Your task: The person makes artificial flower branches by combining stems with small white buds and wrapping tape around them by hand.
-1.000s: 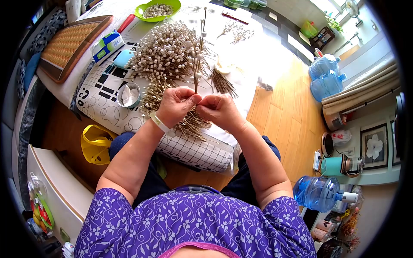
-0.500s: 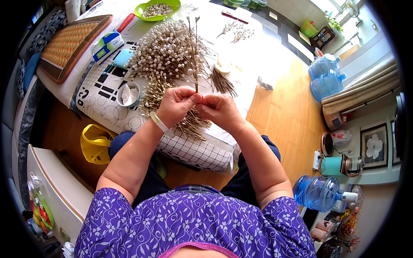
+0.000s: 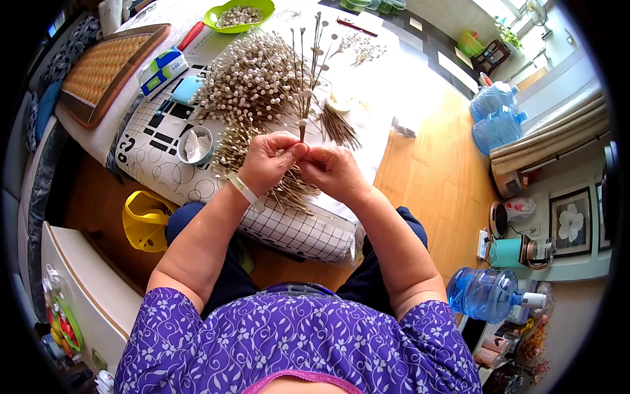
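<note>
A thin brown artificial berry sprig [image 3: 306,98] with small white beads stands upright over the table. Its stem base is pinched between the thumb and fingers of my left hand [image 3: 270,159]. My right hand [image 3: 333,169] is closed too, its fingertips meeting the same stem base right beside the left thumb. Just beyond lies a big heap of white-beaded stems [image 3: 246,82], and a second bunch of beaded stems [image 3: 236,144] lies partly under my left hand. To the right are a small bundle of bare brown stems [image 3: 339,127] and a cream-coloured roll [image 3: 339,100].
A green bowl of beads [image 3: 239,16], a tissue pack [image 3: 163,68], a white cup [image 3: 195,144] and finished-looking sprigs [image 3: 362,50] share the table. A yellow bag [image 3: 146,220] hangs at the left. Water bottles [image 3: 497,121] stand on the floor at right.
The sprig between my hands has more beaded stems showing and now fans out to the right; before, it was a narrow upright pair. Both hands stay in nearly the same place.
</note>
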Tool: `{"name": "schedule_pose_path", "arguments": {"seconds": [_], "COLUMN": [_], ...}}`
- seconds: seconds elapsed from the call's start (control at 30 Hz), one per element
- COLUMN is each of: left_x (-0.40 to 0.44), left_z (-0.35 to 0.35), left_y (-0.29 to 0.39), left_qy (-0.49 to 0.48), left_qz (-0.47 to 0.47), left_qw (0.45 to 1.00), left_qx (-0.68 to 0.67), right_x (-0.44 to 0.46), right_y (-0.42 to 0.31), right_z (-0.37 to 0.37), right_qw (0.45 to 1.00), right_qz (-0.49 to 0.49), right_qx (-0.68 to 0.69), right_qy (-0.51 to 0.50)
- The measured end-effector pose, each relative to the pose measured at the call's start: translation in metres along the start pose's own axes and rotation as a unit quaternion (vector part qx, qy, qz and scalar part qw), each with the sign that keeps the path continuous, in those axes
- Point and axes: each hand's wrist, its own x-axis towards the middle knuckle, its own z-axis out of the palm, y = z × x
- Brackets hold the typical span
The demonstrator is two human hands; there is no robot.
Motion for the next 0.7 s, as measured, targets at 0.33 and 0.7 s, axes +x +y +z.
{"name": "schedule_pose_path", "arguments": {"seconds": [0.33,0.7], "left_x": [-0.001,-0.002], "left_z": [0.004,-0.002], "left_y": [0.006,0.001], "left_qy": [0.005,0.000], "left_qz": [-0.046,-0.037], "left_qw": [0.997,0.999], "left_qx": [-0.061,-0.011], "right_x": [0.001,0.001], "right_y": [-0.007,0.000], "right_z": [-0.003,-0.001], "right_qw": [1.000,1.000], "right_qz": [0.013,0.013], "right_qx": [-0.006,0.016], "right_qy": [0.008,0.001]}}
